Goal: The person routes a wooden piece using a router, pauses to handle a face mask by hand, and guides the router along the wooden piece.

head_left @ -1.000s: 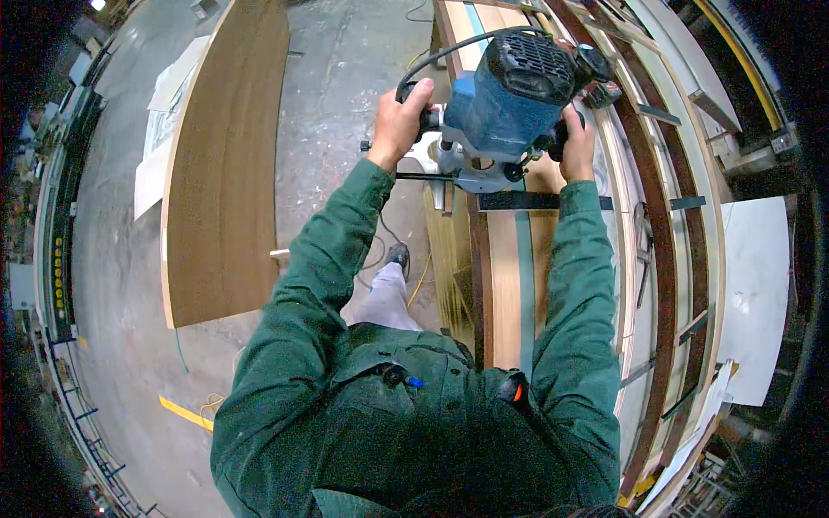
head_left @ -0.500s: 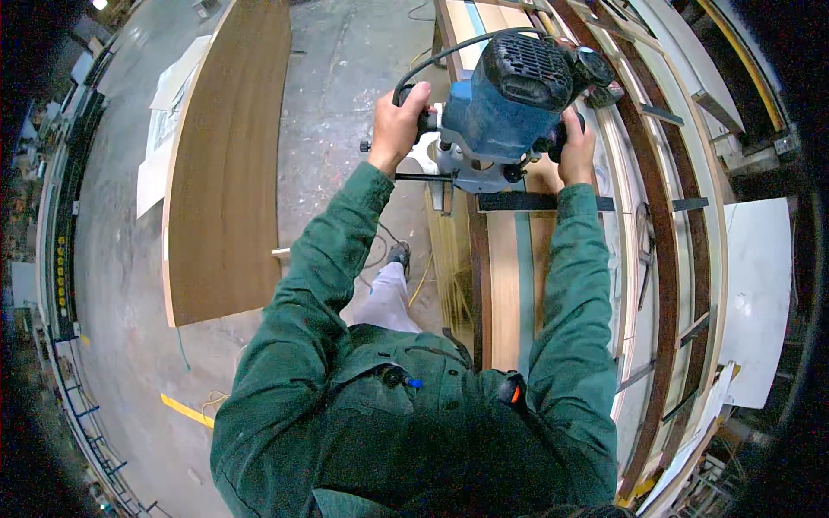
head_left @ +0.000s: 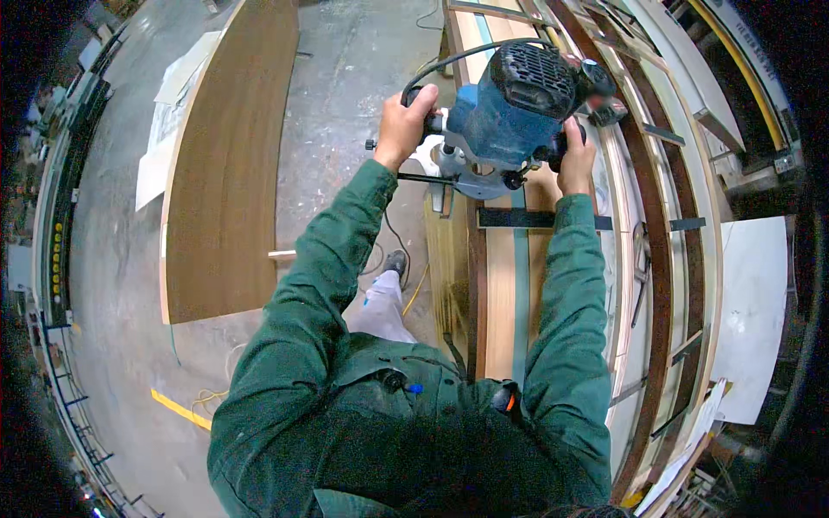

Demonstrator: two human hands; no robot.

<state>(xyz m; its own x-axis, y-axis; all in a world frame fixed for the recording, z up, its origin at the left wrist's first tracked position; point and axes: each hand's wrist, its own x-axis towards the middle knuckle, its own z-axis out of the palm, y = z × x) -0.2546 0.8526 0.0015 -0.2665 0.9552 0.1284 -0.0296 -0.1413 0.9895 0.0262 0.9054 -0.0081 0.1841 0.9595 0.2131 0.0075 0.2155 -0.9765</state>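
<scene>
Both arms stretch forward to a blue and black plunge router (head_left: 505, 121), which stands over the long wooden workpiece (head_left: 501, 302). My left hand (head_left: 404, 125) is wrapped round the router's left knob handle. Its right handle sits in my right hand (head_left: 573, 160), the fingers partly hidden behind it. A black cord arches from the left handle over the top of the motor. Below the router a dark crosspiece (head_left: 527, 218) lies across the workpiece, near the round base. The bit and the cut are hidden under the machine.
A large brown panel (head_left: 229, 173) stands on the left, with paper sheets (head_left: 173, 112) beyond it. Long dark-edged frames (head_left: 661, 259) run along the right, near a white board (head_left: 751, 311). A cord and a yellow strip (head_left: 181, 408) lie on the floor.
The view has shifted slightly, and the router sits a little lower in it. Both hands keep their hold on the handles. My visible foot appears slightly lower.
</scene>
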